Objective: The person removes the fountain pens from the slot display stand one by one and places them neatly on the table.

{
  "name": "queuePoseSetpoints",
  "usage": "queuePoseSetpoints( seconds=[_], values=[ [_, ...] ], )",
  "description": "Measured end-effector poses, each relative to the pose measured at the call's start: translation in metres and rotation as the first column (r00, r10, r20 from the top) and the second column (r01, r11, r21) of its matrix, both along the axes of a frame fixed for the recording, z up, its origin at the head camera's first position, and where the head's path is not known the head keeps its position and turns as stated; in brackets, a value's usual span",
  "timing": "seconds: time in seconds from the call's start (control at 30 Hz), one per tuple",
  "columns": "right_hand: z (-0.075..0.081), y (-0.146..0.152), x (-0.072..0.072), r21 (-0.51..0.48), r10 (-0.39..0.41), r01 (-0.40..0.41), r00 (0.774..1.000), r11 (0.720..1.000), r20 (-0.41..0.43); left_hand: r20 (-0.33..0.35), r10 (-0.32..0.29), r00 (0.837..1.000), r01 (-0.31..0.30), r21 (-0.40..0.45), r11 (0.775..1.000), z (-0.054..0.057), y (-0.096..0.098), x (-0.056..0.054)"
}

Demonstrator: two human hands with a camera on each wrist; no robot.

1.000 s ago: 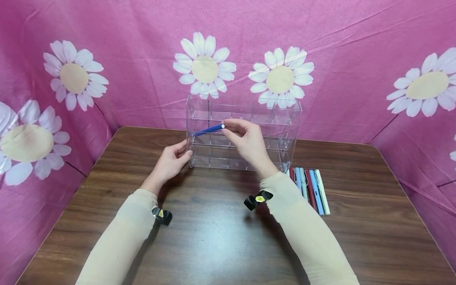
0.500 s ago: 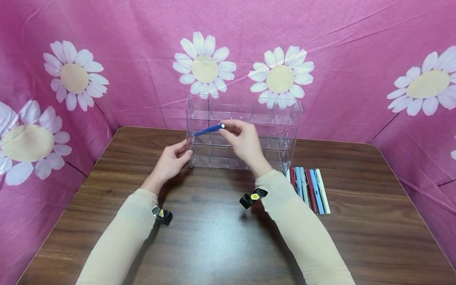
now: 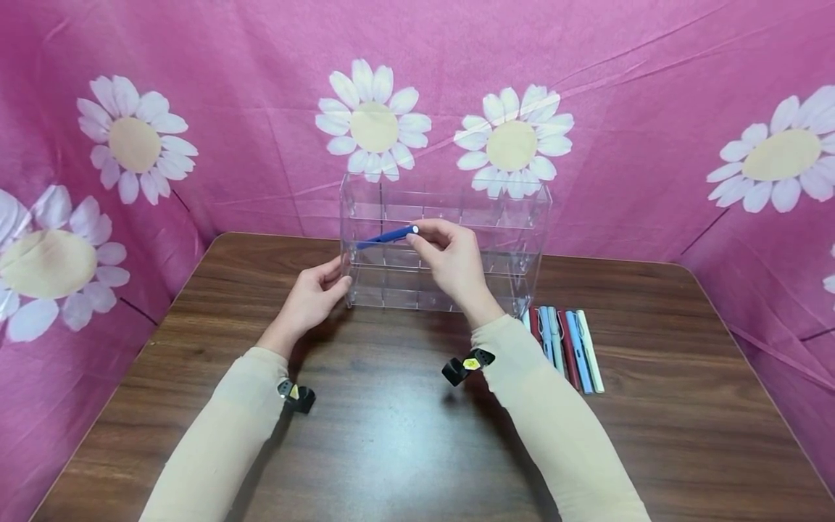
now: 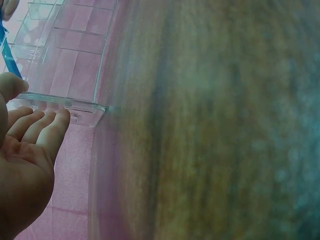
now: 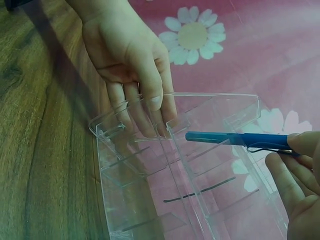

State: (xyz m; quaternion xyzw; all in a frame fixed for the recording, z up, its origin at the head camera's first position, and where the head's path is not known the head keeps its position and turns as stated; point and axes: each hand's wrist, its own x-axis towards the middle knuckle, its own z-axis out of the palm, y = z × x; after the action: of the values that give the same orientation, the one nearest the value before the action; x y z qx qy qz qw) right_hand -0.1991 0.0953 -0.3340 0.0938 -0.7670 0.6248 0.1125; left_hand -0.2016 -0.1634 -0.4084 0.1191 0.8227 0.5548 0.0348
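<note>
A clear plastic rack [image 3: 443, 279] with several compartments stands upright on the table. My left hand [image 3: 314, 296] holds its left side wall, the thumb on the front edge and the other fingers along the outside, as the left wrist view shows. My right hand [image 3: 457, 261] pinches a blue pen [image 3: 388, 236] near its white-tipped end, between thumb and fingers. The pen slants down to the left, its far end at the rack's left compartments. In the right wrist view the pen's clip [image 5: 267, 149] shows near my thumb, and the far end lies over the clear dividers.
Several pens [image 3: 566, 351] in red, blue, grey-green and pale green lie side by side on the wooden table [image 3: 685, 406], right of the rack. My right sleeve partly covers them. A pink cloth [image 3: 274, 130] with white flowers hangs behind the table.
My right hand first shifts slightly left, then back right, and the blue pen now sits a little further right. My left hand stays on the rack's side wall.
</note>
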Motion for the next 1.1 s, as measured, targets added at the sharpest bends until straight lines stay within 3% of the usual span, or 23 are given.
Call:
queuePoseSetpoints(
  seconds=[0.23,0.53,1.1],
  values=[
    [0.006,0.007,0.004,-0.041,-0.033,0.031,0.998,0.999,-0.05,-0.002,-0.001,1.0,0.001,0.003,1.0,-0.001,0.0,0.0],
    [0.014,0.015,0.008,-0.083,-0.043,0.039,0.998,0.996,-0.052,-0.005,0.0,1.0,0.0,-0.001,1.0,-0.001,0.001,0.0],
    [0.04,0.041,0.017,-0.162,-0.087,0.063,0.986,0.985,-0.143,0.001,-0.001,1.0,0.0,0.016,1.0,0.0,0.001,0.001]
  ],
)
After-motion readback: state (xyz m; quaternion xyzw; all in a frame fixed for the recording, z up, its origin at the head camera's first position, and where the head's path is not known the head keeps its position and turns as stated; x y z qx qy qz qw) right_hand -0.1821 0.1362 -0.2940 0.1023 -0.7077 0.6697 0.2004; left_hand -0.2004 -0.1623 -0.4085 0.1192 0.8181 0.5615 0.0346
